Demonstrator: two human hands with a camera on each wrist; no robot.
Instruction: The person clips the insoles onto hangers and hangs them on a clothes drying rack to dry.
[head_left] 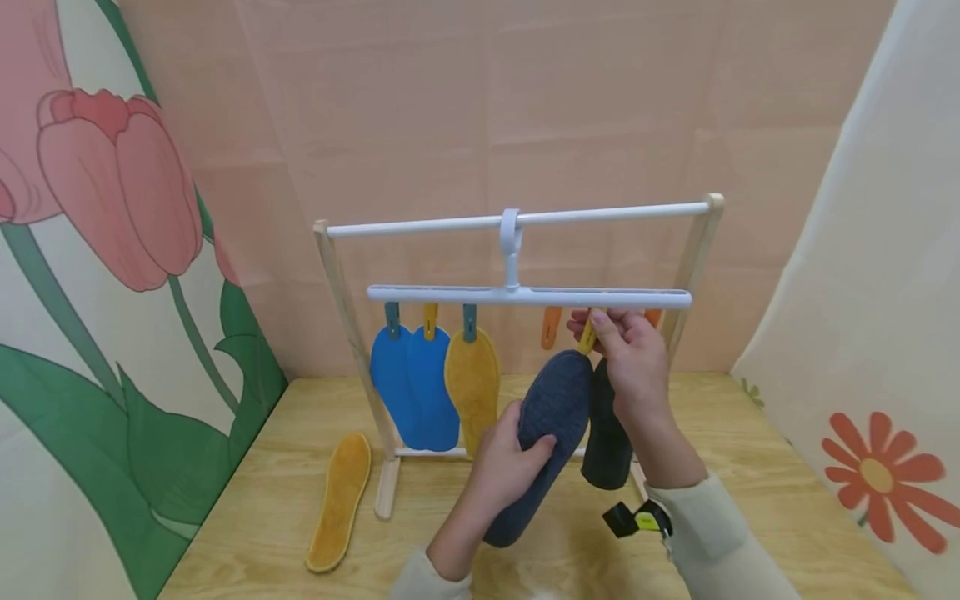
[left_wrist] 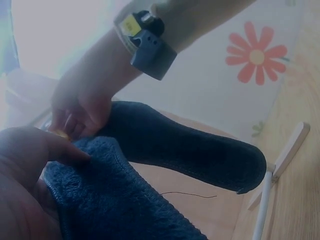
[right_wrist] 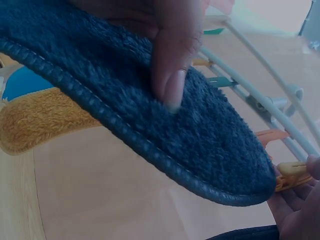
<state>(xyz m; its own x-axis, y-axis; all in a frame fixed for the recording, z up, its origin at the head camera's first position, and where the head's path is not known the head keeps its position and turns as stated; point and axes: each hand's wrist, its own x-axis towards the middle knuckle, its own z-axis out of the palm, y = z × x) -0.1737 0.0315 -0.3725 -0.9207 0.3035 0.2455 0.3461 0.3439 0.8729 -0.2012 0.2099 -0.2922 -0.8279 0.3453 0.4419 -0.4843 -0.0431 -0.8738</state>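
A dark blue fleecy insole (head_left: 557, 400) is held slanted by my left hand (head_left: 506, 458), its thumb lying across one face. With thumb and fingers my right hand (head_left: 637, 350) pinches a yellow clip (head_left: 587, 337) under the white hanger bar (head_left: 465, 295). In the right wrist view, the insole's tip (right_wrist: 255, 185) is right beside the yellow clip (right_wrist: 292, 169); whether the clip bites it I cannot tell. Behind my right hand hangs a second dark insole (head_left: 607, 450), its top hidden. An orange clip (head_left: 551, 327) hangs without an insole.
Two blue insoles (head_left: 431, 408) and a tan insole (head_left: 472, 379) hang from clips on the left. Another tan insole (head_left: 339, 504) lies on the wooden table (head_left: 247, 533). The hanger hooks over the white rod (head_left: 420, 225) of a wooden-legged rack.
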